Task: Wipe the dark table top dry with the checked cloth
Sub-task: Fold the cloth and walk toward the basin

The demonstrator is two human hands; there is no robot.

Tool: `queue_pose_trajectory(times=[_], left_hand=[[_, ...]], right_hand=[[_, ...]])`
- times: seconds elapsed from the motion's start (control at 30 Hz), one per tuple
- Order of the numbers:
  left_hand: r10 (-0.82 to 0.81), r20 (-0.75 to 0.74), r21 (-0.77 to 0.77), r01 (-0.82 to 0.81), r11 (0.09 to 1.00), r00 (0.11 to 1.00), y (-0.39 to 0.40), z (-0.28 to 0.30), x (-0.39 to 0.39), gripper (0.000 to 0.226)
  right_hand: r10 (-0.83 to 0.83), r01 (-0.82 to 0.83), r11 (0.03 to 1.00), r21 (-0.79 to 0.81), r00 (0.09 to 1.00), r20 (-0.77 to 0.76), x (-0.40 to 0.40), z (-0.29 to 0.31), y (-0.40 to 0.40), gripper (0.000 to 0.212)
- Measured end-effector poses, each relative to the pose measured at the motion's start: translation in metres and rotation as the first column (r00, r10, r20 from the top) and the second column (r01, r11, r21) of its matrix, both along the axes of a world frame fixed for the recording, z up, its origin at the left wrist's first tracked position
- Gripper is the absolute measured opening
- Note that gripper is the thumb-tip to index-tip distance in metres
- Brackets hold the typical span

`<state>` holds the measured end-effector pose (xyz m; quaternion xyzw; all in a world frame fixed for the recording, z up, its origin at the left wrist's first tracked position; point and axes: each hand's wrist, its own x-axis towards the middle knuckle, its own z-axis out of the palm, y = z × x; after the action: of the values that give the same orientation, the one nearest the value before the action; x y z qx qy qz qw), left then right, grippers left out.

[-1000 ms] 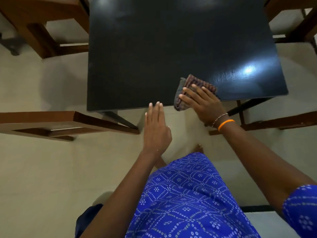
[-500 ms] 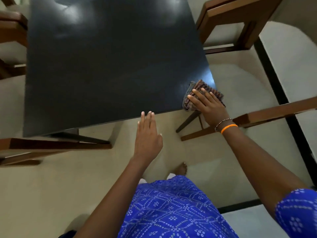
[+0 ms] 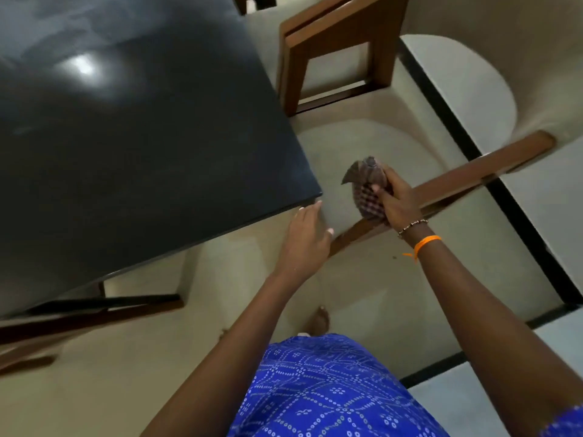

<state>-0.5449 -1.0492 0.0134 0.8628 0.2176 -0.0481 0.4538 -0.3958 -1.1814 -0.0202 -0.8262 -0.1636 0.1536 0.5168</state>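
Here the checked cloth (image 3: 367, 192) is off the dark table top (image 3: 135, 146), bunched in the right hand (image 3: 398, 205), whose fingers are curled tight around it. The cloth hangs in the air just beyond the table's near right corner, apart from the surface, with one loose flap sticking out toward the table. The left hand (image 3: 305, 241) is relaxed with its fingers straight, holding nothing; its fingertips (image 3: 316, 204) reach the corner edge of the table top, though whether they actually touch it is hard to tell.

The table top fills the upper left of the view, glossy, with one bright light reflection on it and faint smeared streaks toward the far side. Nothing stands between the cloth and the surface.

Around the table, two wooden chairs show clearly: one (image 3: 339, 55) beyond the far right edge of the table, and a second (image 3: 473, 171) with a pale curved back passing behind the right hand. A further wooden frame (image 3: 63, 323) lies low at the left, below the table edge, blurred. The right wrist wears two bands, an orange thread (image 3: 424, 244) and a beaded bracelet (image 3: 411, 224). The person's blue patterned garment (image 3: 321, 392) fills the bottom, with one bare foot (image 3: 319, 321) on the beige floor (image 3: 110, 389), which is crossed by black strips (image 3: 492, 171).
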Motion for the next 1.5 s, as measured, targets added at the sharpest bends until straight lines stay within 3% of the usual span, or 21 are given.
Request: queue_pose_trajectory(times=[0.17,0.27,0.33,0.53,0.67,0.77,0.9,1.03,1.2,1.33,1.43,1.5], left_hand=[[-0.055,0.122,-0.202,0.079,0.976,0.991,-0.065,0.028,0.077,0.038],[-0.13,0.107,-0.328,0.159,0.931,0.986,-0.108,0.035,0.113,0.027],[-0.209,0.101,-0.307,0.23,0.924,0.973,-0.138,0.034,0.132,0.021],[-0.388,0.076,-0.195,0.395,0.898,0.919,-0.212,0.032,0.181,0.021],[-0.456,0.085,-0.265,0.461,0.847,0.886,-0.259,0.036,0.218,0.018],[-0.46,0.076,-0.391,0.451,0.802,0.885,-0.294,0.039,0.255,0.019],[-0.416,-0.001,-0.62,0.326,0.713,0.909,-0.334,0.043,0.319,0.02],[-0.376,-0.032,-0.696,0.249,0.673,0.926,-0.367,0.046,0.387,0.016],[-0.265,-0.027,-0.71,0.168,0.684,0.964,-0.386,0.042,0.464,0.017],[-0.076,-0.116,-0.702,-0.027,0.712,0.99,-0.406,0.034,0.536,0.019],[0.083,-0.176,-0.717,-0.186,0.671,0.981,-0.425,0.031,0.59,0.009],[0.174,-0.201,-0.712,-0.266,0.65,0.964,-0.434,0.032,0.621,0.021]], right_hand=[[-0.133,0.326,0.866,0.38,0.882,-0.452,-0.007,0.025,-0.059,0.034],[-0.071,0.405,0.772,0.489,0.82,-0.568,-0.01,0.033,-0.098,0.035],[-0.04,0.452,0.709,0.541,0.792,-0.609,-0.01,0.036,-0.127,0.035],[-0.097,0.644,0.506,0.574,0.703,-0.704,0.002,0.034,-0.201,0.042],[-0.075,0.742,0.295,0.602,0.646,-0.76,0.027,0.022,-0.245,0.048],[-0.183,0.862,0.218,0.458,0.497,-0.848,0.064,0.008,-0.28,0.051],[-0.182,0.908,0.226,0.354,0.396,-0.9,0.125,0.001,-0.319,0.053],[-0.173,0.87,0.243,0.429,0.475,-0.863,0.199,0.005,-0.361,0.057],[-0.157,0.78,0.422,0.462,0.565,-0.81,0.292,0.008,-0.402,0.043],[-0.18,0.651,0.623,0.434,0.66,-0.73,0.383,0.012,-0.427,0.043],[-0.199,0.563,0.735,0.377,0.711,-0.674,0.46,0.016,-0.441,0.04],[-0.179,0.504,0.79,0.35,0.735,-0.654,0.506,0.023,-0.446,0.041]])
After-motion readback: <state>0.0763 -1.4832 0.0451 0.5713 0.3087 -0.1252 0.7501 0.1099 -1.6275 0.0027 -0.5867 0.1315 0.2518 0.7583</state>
